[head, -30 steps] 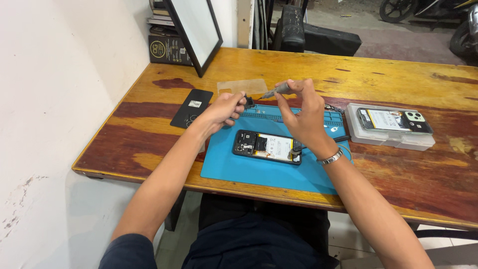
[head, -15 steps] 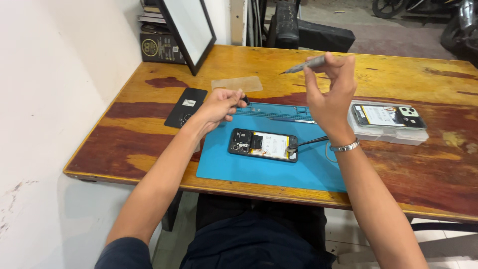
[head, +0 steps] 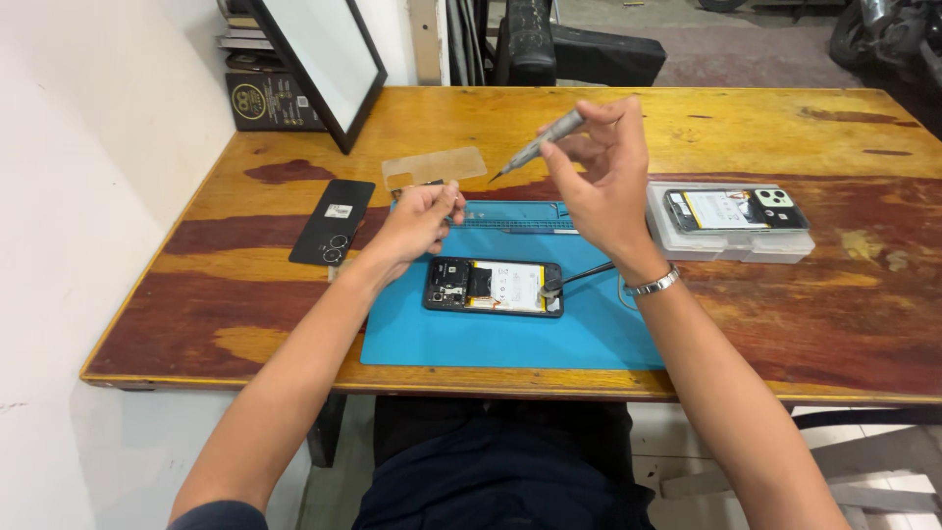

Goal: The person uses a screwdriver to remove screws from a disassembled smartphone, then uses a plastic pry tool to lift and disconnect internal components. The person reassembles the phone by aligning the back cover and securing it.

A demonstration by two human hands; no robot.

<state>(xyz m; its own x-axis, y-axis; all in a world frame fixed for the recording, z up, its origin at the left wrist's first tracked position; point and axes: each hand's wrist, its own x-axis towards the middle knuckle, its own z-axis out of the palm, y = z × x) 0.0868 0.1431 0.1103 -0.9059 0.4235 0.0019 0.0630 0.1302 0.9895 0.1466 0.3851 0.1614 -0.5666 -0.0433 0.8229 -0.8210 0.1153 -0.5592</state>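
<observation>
Holding a grey screwdriver (head: 542, 143) pinched in its fingers, the right hand (head: 601, 182) hangs above the blue mat (head: 510, 334). The opened phone (head: 494, 287) lies below, between both hands. The left hand (head: 417, 221) is curled shut at the mat's edge; its contents are hidden.

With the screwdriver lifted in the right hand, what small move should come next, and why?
Probably lower the screwdriver tip to the opened phone on the blue mat. The right hand holds the tool up in the air, well above the phone, while the left hand rests at the mat's upper edge.
</observation>
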